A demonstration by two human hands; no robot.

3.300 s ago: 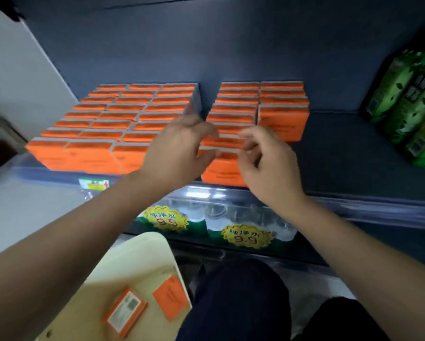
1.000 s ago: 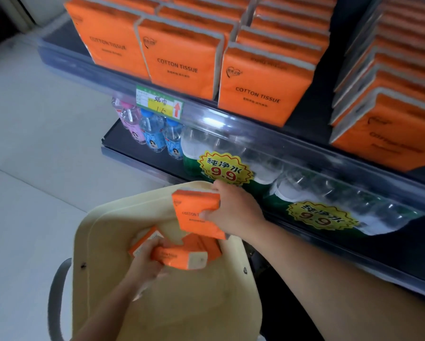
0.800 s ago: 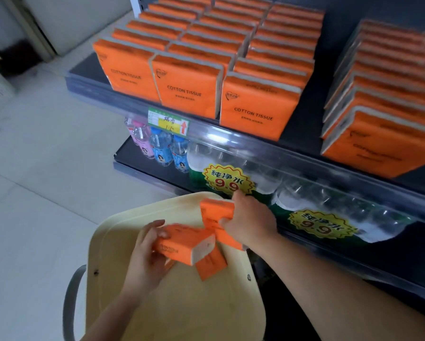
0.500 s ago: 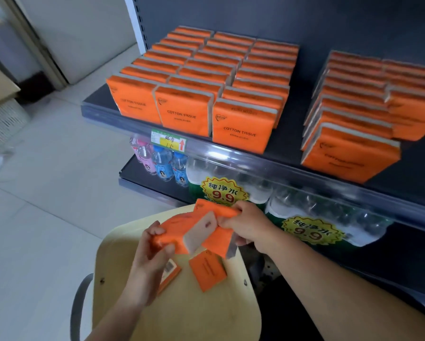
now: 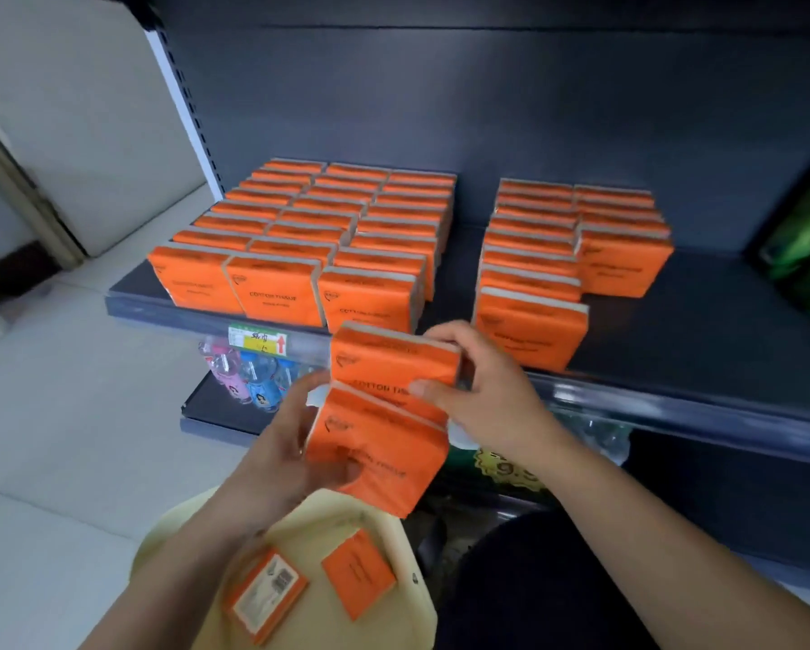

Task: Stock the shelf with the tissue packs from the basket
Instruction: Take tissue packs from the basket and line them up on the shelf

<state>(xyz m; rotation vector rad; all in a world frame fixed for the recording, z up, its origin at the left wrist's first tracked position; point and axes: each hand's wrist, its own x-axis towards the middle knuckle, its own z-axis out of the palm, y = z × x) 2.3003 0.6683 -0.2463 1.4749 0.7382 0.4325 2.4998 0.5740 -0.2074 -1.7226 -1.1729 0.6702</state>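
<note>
The left grip (image 5: 281,457) has its fingers and thumb curled round the lower orange plastic-wrapped tissue pack (image 5: 379,455). The right grip (image 5: 487,396) pinches the upper orange plastic-wrapped tissue pack (image 5: 389,358) by its right end. Both packs are up in the air and they touch each other. They hang above the cream plastic basket (image 5: 309,532), which sits under the left grip.

The dark flat shelf (image 5: 698,321) is just past both grips. The right block of standing orange packs (image 5: 534,274) is just beyond the right grip, and its front pack is very near the fingers.

The wrap looks smooth and slippery, I think. The right grip holds only one end, so its pack could twist and drop to the floor. The two packs could also rub together, and one could push the other loose.

The clear plastic rail (image 5: 651,405) runs along the shelf's front, just under the right grip. A pack held too low could bump it and tip back.

A hard push could knock the front pack over, and then the row behind it might lean or fall too.

Two more small orange packs (image 5: 358,572) lie in the basket below the left grip, so the job is not done.
</note>
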